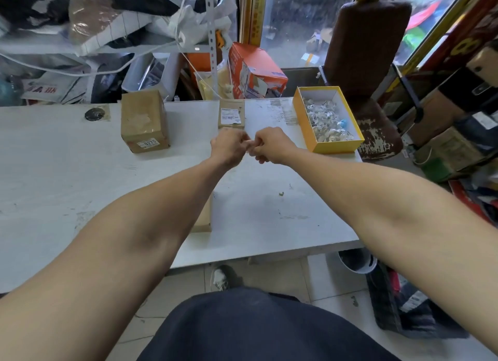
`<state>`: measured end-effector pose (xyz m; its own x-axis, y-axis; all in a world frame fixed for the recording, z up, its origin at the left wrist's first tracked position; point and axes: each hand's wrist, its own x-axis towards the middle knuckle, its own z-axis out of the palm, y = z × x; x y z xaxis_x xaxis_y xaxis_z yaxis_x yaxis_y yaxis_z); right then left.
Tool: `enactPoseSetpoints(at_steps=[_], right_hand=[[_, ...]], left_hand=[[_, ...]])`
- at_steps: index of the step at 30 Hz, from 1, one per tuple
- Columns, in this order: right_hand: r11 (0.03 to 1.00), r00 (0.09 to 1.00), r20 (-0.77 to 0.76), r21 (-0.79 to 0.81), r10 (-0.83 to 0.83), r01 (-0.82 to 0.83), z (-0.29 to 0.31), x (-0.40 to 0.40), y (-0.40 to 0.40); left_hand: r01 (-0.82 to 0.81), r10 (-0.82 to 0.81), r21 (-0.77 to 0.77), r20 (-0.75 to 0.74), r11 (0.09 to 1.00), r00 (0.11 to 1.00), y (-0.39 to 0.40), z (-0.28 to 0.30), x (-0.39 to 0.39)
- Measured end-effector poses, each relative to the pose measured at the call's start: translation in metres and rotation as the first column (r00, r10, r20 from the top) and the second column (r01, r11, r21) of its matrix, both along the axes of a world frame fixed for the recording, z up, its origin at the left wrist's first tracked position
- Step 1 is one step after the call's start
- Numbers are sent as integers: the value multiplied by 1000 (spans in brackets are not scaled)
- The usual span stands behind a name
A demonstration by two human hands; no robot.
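Note:
My left hand (229, 146) and my right hand (270, 145) meet above the middle of the white table (80, 185). Both have their fingers curled, and their fingertips touch each other. I cannot make out anything pinched between them. Just behind the hands stands a small brown parcel (231, 116) with a white label. To the right, an open yellow box (303, 123) holds several crumpled paper scraps.
A bigger cardboard box (145, 120) marked 0275 stands at the left rear of the table. A flat brown piece (203, 217) lies partly under my left forearm. Behind the table are an orange carton (256, 72), bags and a worn brown chair (363, 50).

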<state>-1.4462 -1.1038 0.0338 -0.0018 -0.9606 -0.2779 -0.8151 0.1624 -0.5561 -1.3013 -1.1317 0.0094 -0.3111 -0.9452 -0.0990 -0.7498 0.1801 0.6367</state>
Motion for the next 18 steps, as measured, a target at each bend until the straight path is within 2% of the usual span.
enactPoseSetpoints(at_steps=[4,18], right_hand=[[998,998,13,-9,-68,68,-3,-10,-13],[999,996,-83,-45,-35,31,4,-75,-27]], left_hand=[[95,-95,10,52,995,994,-16,2,-4],[156,-142,-114,122,981,982,-51,8,-69]])
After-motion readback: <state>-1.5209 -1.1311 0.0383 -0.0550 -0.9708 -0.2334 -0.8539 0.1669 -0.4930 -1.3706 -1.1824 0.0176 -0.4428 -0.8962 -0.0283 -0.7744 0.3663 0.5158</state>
